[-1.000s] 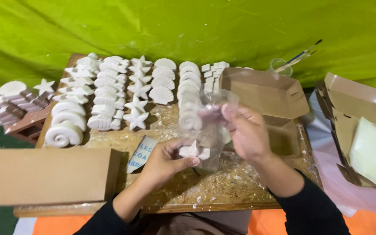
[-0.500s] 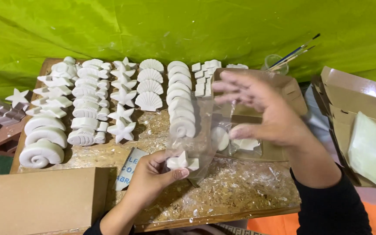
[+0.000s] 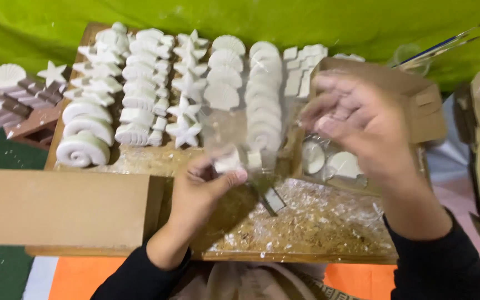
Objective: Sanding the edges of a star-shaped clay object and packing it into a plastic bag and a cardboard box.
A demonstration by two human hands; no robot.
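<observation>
My left hand (image 3: 201, 191) pinches a small white plaster piece (image 3: 228, 162) between thumb and fingers, just above the wooden board (image 3: 306, 222). My right hand (image 3: 356, 119) is raised and blurred, its fingers gripping the edge of a clear plastic bag (image 3: 240, 133) that hangs between both hands. The plaster piece sits at the bag's lower edge. Whether the piece is inside the bag I cannot tell. Behind the hands lie rows of white plaster shells and starfish (image 3: 184, 83).
An open cardboard box (image 3: 412, 105) with several white round pieces (image 3: 329, 161) stands under my right hand. A flat brown box (image 3: 65, 208) lies at the front left. Brown blocks (image 3: 29, 116) sit far left. Paintbrushes in a cup (image 3: 418, 53) stand at the back right.
The view has moved closer. My left hand has lifted the plaster piece to the bag's lower edge. My right hand has stayed high on the bag, over the open box.
</observation>
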